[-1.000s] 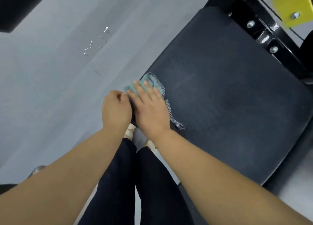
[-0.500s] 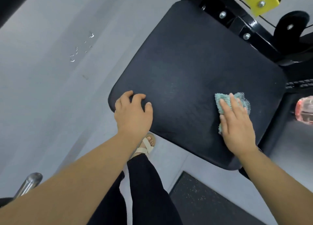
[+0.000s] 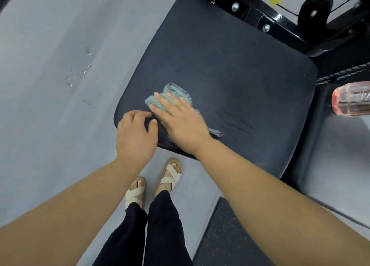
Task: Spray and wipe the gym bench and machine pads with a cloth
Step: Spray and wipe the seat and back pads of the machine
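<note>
Grey gym flooring (image 3: 50,125) surrounds the black seat pad (image 3: 250,61), where we press a teal cloth (image 3: 173,92) flat under the straight fingers of our right hand (image 3: 184,125). Half a second ago that hand and cloth worked the pad's right edge; they have since swept across to its near-left part, and faint streaks show on the surface to the right of the wrist. Our left hand (image 3: 136,137) remains at the near-left corner, fingers loosely curled with their tips on the pad, gripping nothing. The two hands now lie close together, where before they were well apart.

The cloth sits near the pad's left edge, its far end poking out beyond our fingertips. Bare pad lies open toward the far side and the right. A black bolted frame (image 3: 280,28) closes off the far edge, and a pink spray bottle (image 3: 350,99) rests beyond the right edge, well apart from both hands. Our sandalled feet (image 3: 171,174) stand on the floor just short of the near edge.
</note>
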`<state>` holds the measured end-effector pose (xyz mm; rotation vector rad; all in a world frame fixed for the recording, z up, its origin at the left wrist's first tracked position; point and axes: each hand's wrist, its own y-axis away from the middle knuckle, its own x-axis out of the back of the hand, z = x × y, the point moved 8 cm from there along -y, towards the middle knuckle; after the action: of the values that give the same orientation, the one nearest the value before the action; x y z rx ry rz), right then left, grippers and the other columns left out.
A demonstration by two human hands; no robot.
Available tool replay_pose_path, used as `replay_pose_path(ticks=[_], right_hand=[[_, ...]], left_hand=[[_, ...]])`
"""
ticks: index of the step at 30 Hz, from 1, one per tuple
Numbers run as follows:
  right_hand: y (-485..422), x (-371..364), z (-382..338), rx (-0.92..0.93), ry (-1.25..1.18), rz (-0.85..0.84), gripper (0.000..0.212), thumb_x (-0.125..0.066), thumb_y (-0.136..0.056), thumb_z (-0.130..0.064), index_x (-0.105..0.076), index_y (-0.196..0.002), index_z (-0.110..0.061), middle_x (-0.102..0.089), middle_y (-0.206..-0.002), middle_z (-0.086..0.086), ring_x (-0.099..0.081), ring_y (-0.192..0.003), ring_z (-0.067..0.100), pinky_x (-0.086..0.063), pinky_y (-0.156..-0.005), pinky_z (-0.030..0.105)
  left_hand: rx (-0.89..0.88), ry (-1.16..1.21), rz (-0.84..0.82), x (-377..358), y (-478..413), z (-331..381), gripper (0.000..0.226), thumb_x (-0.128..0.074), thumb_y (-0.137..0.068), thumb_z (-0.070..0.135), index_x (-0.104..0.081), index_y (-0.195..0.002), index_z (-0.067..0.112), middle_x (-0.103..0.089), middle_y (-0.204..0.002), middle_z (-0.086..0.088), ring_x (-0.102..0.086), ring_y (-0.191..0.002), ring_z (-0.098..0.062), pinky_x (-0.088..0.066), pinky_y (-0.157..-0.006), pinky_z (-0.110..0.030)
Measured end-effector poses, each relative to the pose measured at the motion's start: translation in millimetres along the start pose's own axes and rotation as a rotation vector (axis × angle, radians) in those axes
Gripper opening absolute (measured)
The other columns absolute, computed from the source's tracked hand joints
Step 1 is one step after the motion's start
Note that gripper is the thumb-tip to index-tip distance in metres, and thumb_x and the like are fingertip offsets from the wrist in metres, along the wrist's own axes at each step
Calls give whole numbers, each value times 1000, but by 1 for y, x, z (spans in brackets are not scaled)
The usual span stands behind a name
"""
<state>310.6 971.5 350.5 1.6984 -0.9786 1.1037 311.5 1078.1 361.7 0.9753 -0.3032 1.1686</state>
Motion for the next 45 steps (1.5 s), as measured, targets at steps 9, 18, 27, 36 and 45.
replay_pose_path(ticks=[9, 18, 27, 36, 45], right_hand=[[64, 43, 134, -741, 59, 194, 47, -31, -100, -20, -31, -146, -15, -20, -156, 9, -14, -143, 35, -7, -116, 46], [-78, 6, 8, -329, 56, 105, 54, -32, -101, -24, -11, -151, -18, 0, -159, 0, -2, -145, 28, -1, -116, 40], [-38, 46, 123, -543, 22, 158, 49, -35, -101, -23, -26, -147, -11, -13, -157, 10, -16, -143, 27, -10, -117, 39], [-96, 3, 0, -373, 129, 29, 56, -26, -102, -33, -6, -151, -16, -1, -159, 6, 0, -145, 27, -1, -116, 41], [92, 4, 47, -399, 41, 192, 46, -35, -93, -26, -50, -135, -13, -40, -146, 10, -42, -130, 33, -34, -107, 48]], left_hand=[[14, 74, -133, 9, -10, -12, 33, -48, -94, 27, -54, -126, 19, -43, -136, 1, -36, -127, -19, -30, -108, -32], [93, 104, 3, 22, -11, -44, 45, -49, -94, 22, -43, -138, 15, -33, -141, -2, -31, -130, -22, -28, -111, -36], [195, 188, -94, 13, -19, -45, 60, -47, -94, 32, -25, -148, 16, -23, -143, 4, -31, -130, -20, -30, -111, -38], [245, 360, -45, 18, -17, -49, 47, -39, -97, 27, -35, -144, 18, -27, -143, 5, -33, -131, -13, -28, -108, -29], [160, 188, -108, -2, 24, -6, 42, -38, -96, 27, -46, -135, 15, -34, -144, -4, -27, -135, -27, -22, -112, -35]])
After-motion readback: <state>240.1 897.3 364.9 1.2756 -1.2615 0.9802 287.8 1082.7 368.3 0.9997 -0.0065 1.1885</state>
